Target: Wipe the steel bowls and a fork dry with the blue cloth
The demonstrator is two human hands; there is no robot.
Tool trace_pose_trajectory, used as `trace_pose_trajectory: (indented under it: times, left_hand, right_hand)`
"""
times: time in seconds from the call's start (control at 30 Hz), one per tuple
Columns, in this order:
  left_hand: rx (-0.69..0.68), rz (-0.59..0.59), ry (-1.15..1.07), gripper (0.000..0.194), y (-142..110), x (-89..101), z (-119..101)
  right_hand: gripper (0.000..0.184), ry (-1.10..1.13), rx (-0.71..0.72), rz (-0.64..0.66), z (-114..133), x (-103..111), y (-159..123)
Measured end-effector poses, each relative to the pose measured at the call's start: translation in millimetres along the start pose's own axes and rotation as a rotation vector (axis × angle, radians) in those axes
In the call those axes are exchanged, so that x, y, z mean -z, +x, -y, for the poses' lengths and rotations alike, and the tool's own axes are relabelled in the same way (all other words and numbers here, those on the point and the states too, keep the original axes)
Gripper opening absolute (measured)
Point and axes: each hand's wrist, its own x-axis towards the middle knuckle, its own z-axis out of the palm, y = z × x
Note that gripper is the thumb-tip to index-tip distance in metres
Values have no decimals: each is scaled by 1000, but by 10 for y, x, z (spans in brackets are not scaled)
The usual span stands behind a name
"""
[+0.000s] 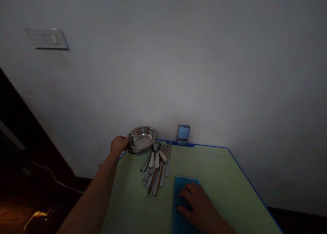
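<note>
At the table's far left corner my left hand [119,144] grips the rim of a shiny metal bowl [142,138], which is tilted a little towards me. My right hand [193,201] lies on a folded blue cloth [180,189] near the front, its fingers spread and slightly bent. Between the two hands is a pile of cutlery [155,172]: metal handles, brown chopsticks and several spoons with cream handles [156,160]. Whether the bowl's base touches the table is hard to tell.
The pale green table [214,169] has a blue edge and stands against a grey wall [163,57]. A phone-like device [183,134], blurred, leans upright at the back edge. A switch plate [47,38] is on the wall, and a white cable [58,183] runs at lower left.
</note>
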Motion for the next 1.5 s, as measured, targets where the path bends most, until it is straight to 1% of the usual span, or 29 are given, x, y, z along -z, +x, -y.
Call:
trace_pose_trajectory:
  times: [0.1, 0.17, 0.3, 0.43, 0.63, 0.73, 0.9, 1.07, 1.3, 1.5]
  left_hand:
    - [60, 132, -30, 31, -7, -12, -19]
    - [87, 187, -52, 31, -9, -29, -29]
    - [115, 239, -89, 32, -30, -74, -56]
    - [120, 274, -118, 31, -114, -103, -132]
    - [106, 302, -166, 28, -308, -130, -274]
    - [94, 297, -205, 26, -391, -154, -316]
    - [43, 288, -278, 11, -506, -189, -359]
    - [19, 291, -318, 14, -582, -244, -366]
    - [7, 314, -329, 15, -666, -380, -345]
    - [18, 352, -347, 17, -737, -477, -402]
  right_hand:
    - [24, 0, 7, -11, 11, 8, 2]
    - [23, 0, 6, -13, 20, 19, 8]
    - [25, -5, -1, -6, 31, 32, 20]
    - [25, -5, -8, 11, 40, 31, 25]
    - [27, -23, -25, 37, 73, 46, 18]
    - [27, -14, -29, 46, 84, 56, 7]
    - [27, 4, -22, 20, 69, 33, 6]
    - [28, -11, -19, 21, 79, 18, 11]
    - [28, -7, -21, 29, 122, 50, 19]
    - [28, -14, -25, 24, 121, 57, 16]
